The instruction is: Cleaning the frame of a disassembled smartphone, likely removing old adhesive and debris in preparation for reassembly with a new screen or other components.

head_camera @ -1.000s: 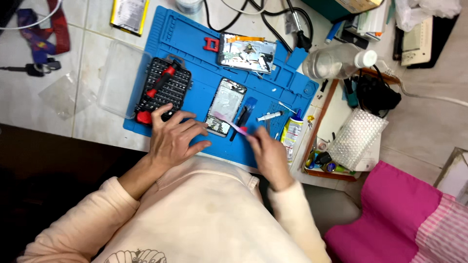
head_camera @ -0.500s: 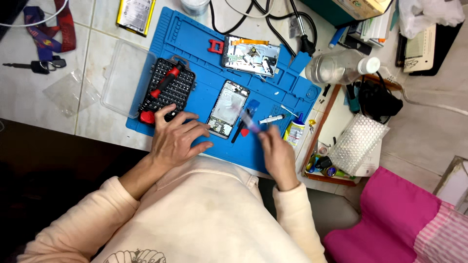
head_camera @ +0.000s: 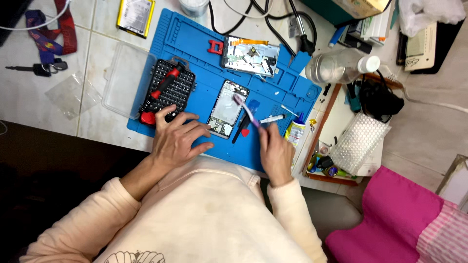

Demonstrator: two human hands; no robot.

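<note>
bit case (head_camera: 168, 92) left, bottle (head_camera: 336, 68) right, mat centre (head_camera: 204, 63) seemingly open

Evenly bright overhead, soft shadows; dim toward 8 o'clock, slight motion blur, mild bending at edges.

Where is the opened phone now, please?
In the head view, the opened phone lies mid-mat on the blue mat, between the left hand and right hand.

A work mat (head_camera: 195, 44) lies on the surface (head_camera: 97, 97). On the mat, an opened phone (head_camera: 227, 108) lies in the middle, with a screwdriver bit case (head_camera: 168, 90) to its left and a second phone frame (head_camera: 249, 55) on its far side. A bottle (head_camera: 341, 67) lies right of the mat, and a tray (head_camera: 336, 122) sits nearer than the bottle. Keys (head_camera: 44, 65) lie far left.
</note>
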